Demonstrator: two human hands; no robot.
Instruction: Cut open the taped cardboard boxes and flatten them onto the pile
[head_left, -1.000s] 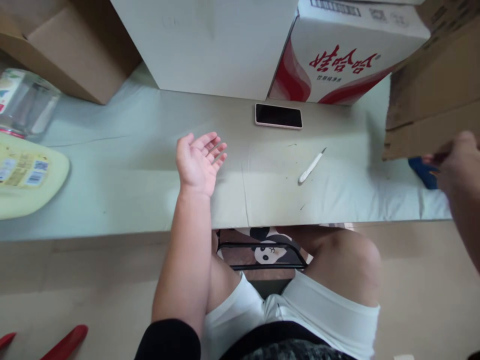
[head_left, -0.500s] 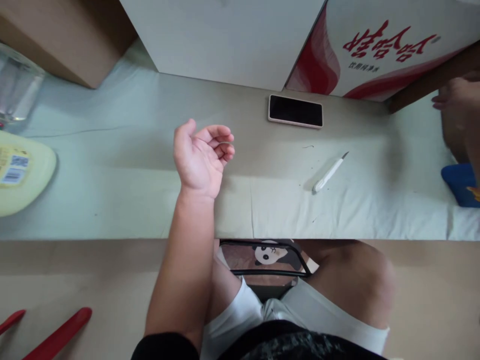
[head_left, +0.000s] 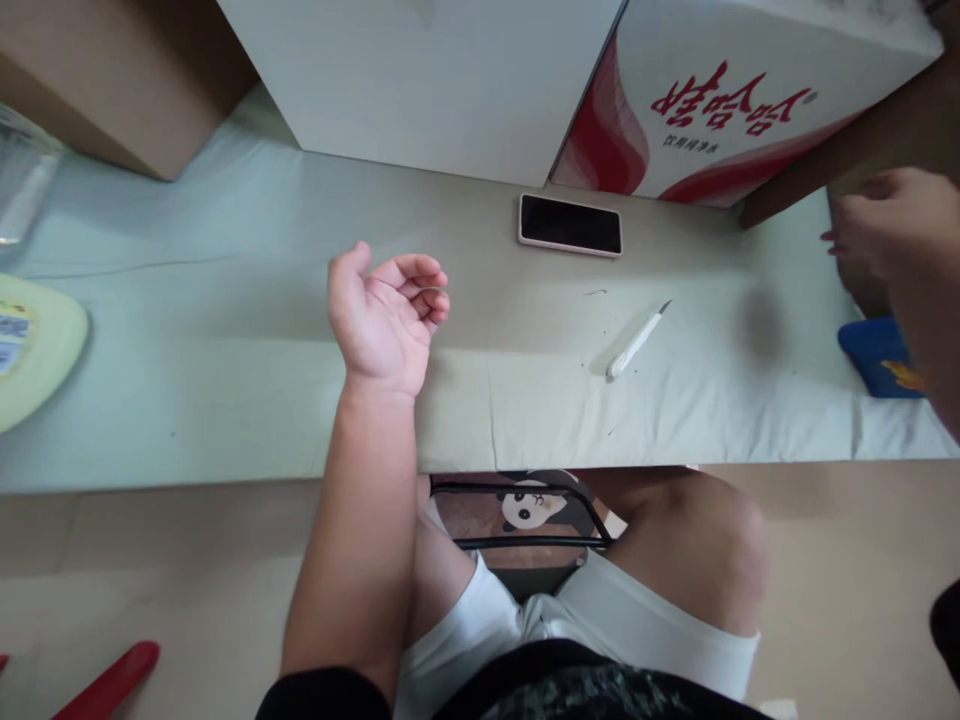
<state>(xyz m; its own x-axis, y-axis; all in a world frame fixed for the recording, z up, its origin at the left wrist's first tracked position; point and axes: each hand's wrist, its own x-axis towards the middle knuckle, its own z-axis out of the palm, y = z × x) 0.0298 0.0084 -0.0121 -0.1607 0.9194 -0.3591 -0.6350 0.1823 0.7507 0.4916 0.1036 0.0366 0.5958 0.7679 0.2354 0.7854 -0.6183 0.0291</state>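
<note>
My left grip (head_left: 386, 325), palm up, fingers loosely curled and thumb apart, is empty; it lies over the pale green cloth of the bench (head_left: 225, 380), though whether it touches the cloth I cannot tell. My right grip (head_left: 896, 225), at the right margin, has its fingers bent inward in front of brown cardboard (head_left: 847, 150); how far it is closed, and whether it has hold of the cardboard, I cannot tell. The cardboard slants up to the right, its lower corner beside a white carton (head_left: 697, 110) with red characters and red curved bands. Below my right grip, partly covered by my forearm, is a blue object (head_left: 870, 350) with an orange mark. Between my two grips lie a phone (head_left: 570, 225), dark screen upward, near the foot of the carton, and, nearer to me, a white-handled knife (head_left: 636, 345), its small pointed blade directed away and to the right. A large white box (head_left: 435, 80) stands left of the carton; farther left are a brown cardboard box (head_left: 112, 80), a clear plastic container (head_left: 26, 185) and a pale yellow-green bottle (head_left: 49, 340), the last two cut by the margin
</note>
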